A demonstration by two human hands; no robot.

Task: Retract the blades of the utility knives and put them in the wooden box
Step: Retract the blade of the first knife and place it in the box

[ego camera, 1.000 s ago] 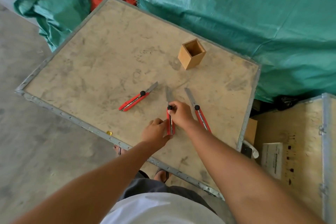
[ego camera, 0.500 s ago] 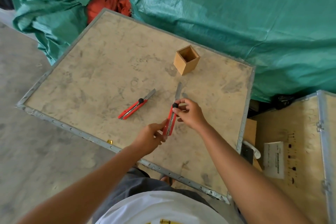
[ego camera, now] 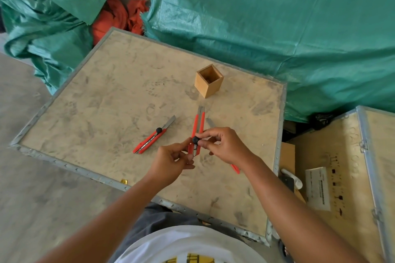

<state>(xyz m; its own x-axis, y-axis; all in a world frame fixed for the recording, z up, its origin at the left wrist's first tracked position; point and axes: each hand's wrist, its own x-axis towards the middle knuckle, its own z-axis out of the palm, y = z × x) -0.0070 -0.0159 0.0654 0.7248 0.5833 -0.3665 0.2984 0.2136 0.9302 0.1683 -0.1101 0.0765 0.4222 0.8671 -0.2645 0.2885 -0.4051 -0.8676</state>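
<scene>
I hold a red utility knife above the tabletop, tip pointing away. My left hand pinches its near end. My right hand has its fingertips on the black slider knob, and only a short bit of blade shows at the tip. A second red knife lies to the left with its blade out. A third knife lies under my right hand, mostly hidden, its blade and red tail showing. The open wooden box stands upright farther back.
The work surface is a plywood crate lid with a metal rim. Green tarpaulin and orange cloth lie behind it. Another crate with a paper label stands at the right. Concrete floor lies to the left.
I lifted the middle knife off the table with both hands. Its black slider has moved back toward me and the exposed blade is much shorter.
</scene>
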